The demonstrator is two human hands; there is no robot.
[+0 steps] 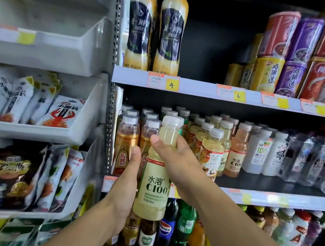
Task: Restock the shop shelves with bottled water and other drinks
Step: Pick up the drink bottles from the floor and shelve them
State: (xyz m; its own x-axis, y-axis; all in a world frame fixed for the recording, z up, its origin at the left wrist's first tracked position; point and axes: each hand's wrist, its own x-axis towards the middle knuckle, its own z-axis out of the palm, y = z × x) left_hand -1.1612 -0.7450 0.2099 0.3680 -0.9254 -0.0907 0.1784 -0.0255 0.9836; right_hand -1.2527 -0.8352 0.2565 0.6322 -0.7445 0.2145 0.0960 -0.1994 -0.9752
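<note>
A pale yellow C100 bottle (154, 185) with a clear cap is held upright in front of the middle shelf (271, 199). My left hand (126, 182) cups its lower left side and base. My right hand (175, 161) wraps its upper part from the right, thumb across the shoulder. Behind it stand rows of amber energy-drink bottles (127, 139), tea bottles (211, 154) and more C100 bottles (236, 153).
Two tall yellow bottles (156, 27) and stacked cans (290, 57) fill the top shelf. White coconut bottles (265, 155) and clear water bottles (313, 163) stand at the middle right. Soda bottles (175, 223) sit below. Snack bins (35, 106) hang left.
</note>
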